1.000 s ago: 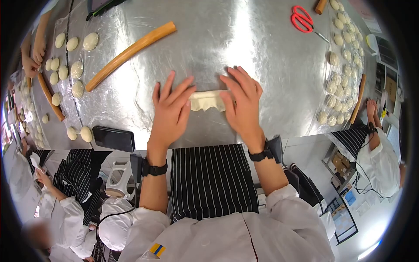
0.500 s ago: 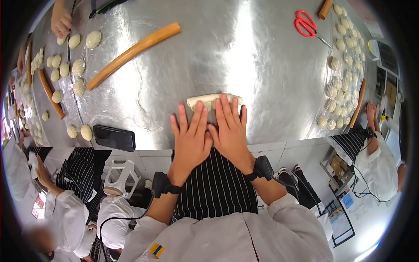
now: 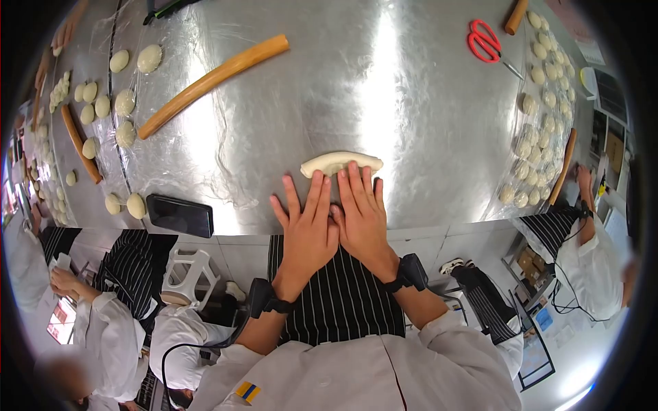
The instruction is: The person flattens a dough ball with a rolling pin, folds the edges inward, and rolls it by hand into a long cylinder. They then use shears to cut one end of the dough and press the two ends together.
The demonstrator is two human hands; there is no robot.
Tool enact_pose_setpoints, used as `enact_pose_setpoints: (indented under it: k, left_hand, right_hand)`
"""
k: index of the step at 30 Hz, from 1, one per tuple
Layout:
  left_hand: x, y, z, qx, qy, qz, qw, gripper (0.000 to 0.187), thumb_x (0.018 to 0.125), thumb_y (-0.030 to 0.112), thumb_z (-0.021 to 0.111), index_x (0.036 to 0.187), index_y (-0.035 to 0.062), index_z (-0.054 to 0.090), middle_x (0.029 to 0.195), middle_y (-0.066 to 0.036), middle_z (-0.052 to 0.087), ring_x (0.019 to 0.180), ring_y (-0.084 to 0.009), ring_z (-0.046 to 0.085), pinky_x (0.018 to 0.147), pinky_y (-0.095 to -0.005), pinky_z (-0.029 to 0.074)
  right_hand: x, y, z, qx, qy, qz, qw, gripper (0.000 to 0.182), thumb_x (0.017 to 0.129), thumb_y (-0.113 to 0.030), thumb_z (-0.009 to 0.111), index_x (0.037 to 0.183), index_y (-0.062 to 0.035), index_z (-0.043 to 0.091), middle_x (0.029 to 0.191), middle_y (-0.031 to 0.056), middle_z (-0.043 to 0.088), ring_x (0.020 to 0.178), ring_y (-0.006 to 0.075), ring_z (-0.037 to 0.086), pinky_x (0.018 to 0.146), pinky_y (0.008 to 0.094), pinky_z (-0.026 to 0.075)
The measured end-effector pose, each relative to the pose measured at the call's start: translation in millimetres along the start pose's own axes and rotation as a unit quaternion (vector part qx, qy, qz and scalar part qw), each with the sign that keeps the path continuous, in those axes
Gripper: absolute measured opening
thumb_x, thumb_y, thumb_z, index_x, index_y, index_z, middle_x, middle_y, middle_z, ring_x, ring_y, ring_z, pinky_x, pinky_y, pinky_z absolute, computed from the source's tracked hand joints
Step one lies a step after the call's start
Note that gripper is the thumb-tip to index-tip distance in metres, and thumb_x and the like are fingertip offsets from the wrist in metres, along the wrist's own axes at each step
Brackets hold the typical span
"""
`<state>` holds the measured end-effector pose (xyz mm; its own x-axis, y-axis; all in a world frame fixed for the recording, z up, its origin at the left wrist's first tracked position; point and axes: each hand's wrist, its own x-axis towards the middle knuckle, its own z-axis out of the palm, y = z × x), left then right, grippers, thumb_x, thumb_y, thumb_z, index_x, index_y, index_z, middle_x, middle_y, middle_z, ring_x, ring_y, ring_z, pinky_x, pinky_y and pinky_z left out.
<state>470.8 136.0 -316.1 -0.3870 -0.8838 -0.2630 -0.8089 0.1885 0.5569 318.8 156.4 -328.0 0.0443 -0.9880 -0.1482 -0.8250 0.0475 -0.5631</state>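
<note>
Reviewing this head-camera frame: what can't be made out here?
- Near edge of the pale rolled dough piece: hidden under the fingertips of the left hand and right hand.
- Dark object at the top of the steel table: cut off by the frame edge.
- Small dough balls at right: too small and distorted to count.

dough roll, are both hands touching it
Touching: the head view shows the fingertips of the left hand and right hand resting on the dough roll.

My left hand [image 3: 305, 222] and right hand [image 3: 362, 212] drew together from the dough's ends; flat strip now a rolled log [image 3: 340, 163] at my fingertips
</note>
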Motion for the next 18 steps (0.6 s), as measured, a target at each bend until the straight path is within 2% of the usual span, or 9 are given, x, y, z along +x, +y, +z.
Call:
enact_pose_setpoints:
  k: [1, 5, 8, 10, 11, 13, 18]
  left_hand:
    - [-1.8, 0.2, 1.2, -0.009, -0.001, -0.001, 1.0, 0.07, 0.098, 0.022, 0.056, 0.165, 0.0035, 0.046, 0.179, -0.011, 0.033, 0.165, -0.0555, 0.006, 0.123, -0.0766, -0.009]
    - [-3.8, 6.3, 0.7, -0.008, -0.015, -0.01, 1.0, 0.07, 0.098, 0.021, 0.056, 0.165, 0.0048, 0.047, 0.178, -0.012, 0.034, 0.165, -0.0555, 0.006, 0.123, -0.0767, -0.009]
    - [-8.9, 5.6, 2.5, -0.019, -0.021, -0.016, 0.999, 0.074, 0.096, 0.018, 0.055, 0.167, 0.0031, 0.041, 0.179, -0.016, 0.03, 0.164, -0.0581, 0.002, 0.124, -0.0771, -0.007]
    - [-10.9, 3.3, 6.7, -0.026, 0.037, 0.013, 0.999, 0.074, 0.096, 0.017, 0.055, 0.167, 0.003, 0.041, 0.179, -0.016, 0.03, 0.164, -0.0586, 0.004, 0.124, -0.0772, -0.007]
    - [-10.9, 1.3, 9.1, -0.026, 0.037, 0.012, 0.999, 0.074, 0.096, 0.017, 0.055, 0.167, 0.003, 0.041, 0.179, -0.016, 0.03, 0.164, -0.0586, 0.004, 0.124, -0.0772, -0.007]
    - [0.9, 3.0, -0.1, -0.02, 0.02, -0.013, 1.0, 0.074, 0.096, 0.017, 0.055, 0.167, 0.0029, 0.041, 0.179, -0.016, 0.03, 0.164, -0.0598, 0.004, 0.124, -0.0771, -0.007]
    - [-8.9, 8.6, 0.7, 0.003, -0.023, -0.005, 1.0, 0.075, 0.095, 0.019, 0.056, 0.167, 0.0024, 0.041, 0.179, -0.017, 0.03, 0.163, -0.0615, 0.003, 0.123, -0.078, -0.006]
  right_hand:
    - [-0.4, -0.3, 0.2, -0.001, -0.002, -0.001, 1.0, 0.064, 0.105, -0.021, 0.062, 0.165, -0.0031, 0.046, 0.174, 0.022, 0.036, 0.161, 0.0449, 0.033, 0.129, 0.0637, 0.024]
    - [-2.4, -0.2, -1.4, 0.002, -0.011, -0.002, 1.0, 0.064, 0.105, -0.02, 0.062, 0.165, -0.0042, 0.046, 0.175, 0.0219, 0.035, 0.162, 0.0446, 0.032, 0.128, 0.0639, 0.025]
    - [-10.3, 2.1, 4.1, 0.01, 0.0, -0.008, 1.0, 0.064, 0.105, -0.019, 0.062, 0.165, -0.0049, 0.046, 0.175, 0.022, 0.035, 0.162, 0.045, 0.032, 0.128, 0.0649, 0.024]
    - [-10.5, 0.3, 4.6, 0.011, 0.034, -0.011, 0.999, 0.064, 0.105, -0.018, 0.062, 0.165, -0.0037, 0.046, 0.174, 0.0227, 0.037, 0.162, 0.0457, 0.032, 0.128, 0.0658, 0.024]
    - [-8.3, 1.9, 4.4, 0.011, 0.032, -0.012, 0.999, 0.064, 0.105, -0.018, 0.062, 0.165, -0.0037, 0.046, 0.174, 0.0227, 0.037, 0.162, 0.0457, 0.032, 0.128, 0.0658, 0.024]
    - [3.3, 1.9, 0.4, 0.016, 0.027, -0.016, 0.999, 0.064, 0.104, -0.018, 0.062, 0.164, -0.0023, 0.046, 0.173, 0.0231, 0.037, 0.161, 0.0462, 0.032, 0.128, 0.0658, 0.024]
    - [-9.1, -0.5, 1.3, -0.011, -0.005, -0.011, 1.0, 0.064, 0.104, -0.018, 0.063, 0.163, 0.0002, 0.046, 0.174, 0.0235, 0.036, 0.161, 0.0463, 0.032, 0.129, 0.0648, 0.024]
